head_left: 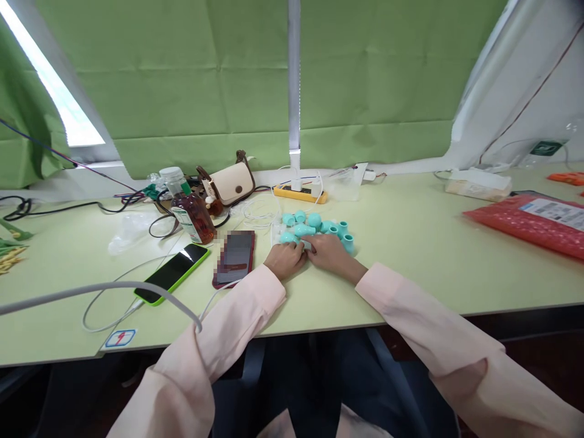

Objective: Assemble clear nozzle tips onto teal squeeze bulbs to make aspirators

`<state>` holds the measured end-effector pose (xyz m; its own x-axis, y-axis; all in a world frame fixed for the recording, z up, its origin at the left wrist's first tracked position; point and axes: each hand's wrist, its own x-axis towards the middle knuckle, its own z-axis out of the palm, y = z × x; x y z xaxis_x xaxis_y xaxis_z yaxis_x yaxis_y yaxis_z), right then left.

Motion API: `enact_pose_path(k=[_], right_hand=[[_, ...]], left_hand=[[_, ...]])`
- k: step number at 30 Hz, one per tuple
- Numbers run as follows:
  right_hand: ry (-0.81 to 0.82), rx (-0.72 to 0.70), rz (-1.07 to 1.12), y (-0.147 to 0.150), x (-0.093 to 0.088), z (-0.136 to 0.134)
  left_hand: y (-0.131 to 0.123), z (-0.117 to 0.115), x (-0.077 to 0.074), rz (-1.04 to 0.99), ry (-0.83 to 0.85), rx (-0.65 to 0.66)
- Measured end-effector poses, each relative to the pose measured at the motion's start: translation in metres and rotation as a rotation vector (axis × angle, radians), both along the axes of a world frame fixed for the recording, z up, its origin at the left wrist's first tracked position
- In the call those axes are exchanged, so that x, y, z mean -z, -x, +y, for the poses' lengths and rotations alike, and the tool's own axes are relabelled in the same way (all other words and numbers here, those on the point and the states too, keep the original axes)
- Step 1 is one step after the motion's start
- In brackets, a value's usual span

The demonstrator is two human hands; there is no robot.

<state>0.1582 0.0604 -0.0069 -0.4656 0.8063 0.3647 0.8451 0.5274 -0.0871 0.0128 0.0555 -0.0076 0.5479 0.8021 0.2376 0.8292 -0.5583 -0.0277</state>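
Several small turquoise vase-shaped pieces (305, 230) lie in a cluster on the table, some upright with round openings, others on their sides. Just in front of them my left hand (286, 260) rests near the table top with its fingers curled. My right hand (331, 252) meets it from the other side, its fingertips close to the left ones. Between the fingertips a bit of something whitish shows, too small and covered to name. A pale, see-through tray or sheet (275, 235) shows at the cluster's left edge.
To the left lie a dark red phone (235, 258) and a green-cased phone (173, 274) with a white cable. Behind them stand a bottle of amber drink (194, 213) and a cream handbag (232, 184). A yellow power strip (298, 193) sits behind; a red parcel (533, 222) lies right.
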Motion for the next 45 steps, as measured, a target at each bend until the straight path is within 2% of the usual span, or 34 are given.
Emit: enact_pose_path(k=[5, 9, 12, 15, 19, 22, 28, 37, 45], right_hand=[[0.027, -0.002, 0.036, -0.003, -0.005, 0.000], [0.110, -0.103, 0.014, -0.014, -0.021, -0.001], [0.208, -0.198, -0.020, -0.026, -0.035, -0.006], [0.327, -0.269, -0.065, -0.036, -0.041, -0.009], [0.398, -0.271, -0.098, -0.042, -0.039, -0.010], [0.409, -0.244, -0.109, -0.045, -0.039, -0.009], [0.415, -0.240, -0.107, -0.047, -0.039, -0.009], [0.285, -0.223, -0.018, -0.024, -0.031, -0.011], [0.330, -0.305, 0.016, -0.038, -0.026, -0.006]], left_hand=[[0.001, 0.006, 0.004, 0.020, 0.044, -0.065], [0.003, 0.002, -0.001, -0.005, 0.033, -0.109], [0.004, -0.002, -0.006, -0.018, 0.033, -0.100], [0.002, -0.008, -0.011, -0.010, 0.060, -0.039], [-0.002, -0.014, -0.011, 0.016, 0.099, 0.060], [-0.004, -0.013, -0.007, 0.024, 0.109, 0.084], [-0.003, -0.006, -0.002, -0.014, 0.095, 0.037], [-0.002, -0.017, -0.013, -0.102, 0.089, -0.018], [-0.007, -0.018, -0.003, -0.149, 0.148, -0.024]])
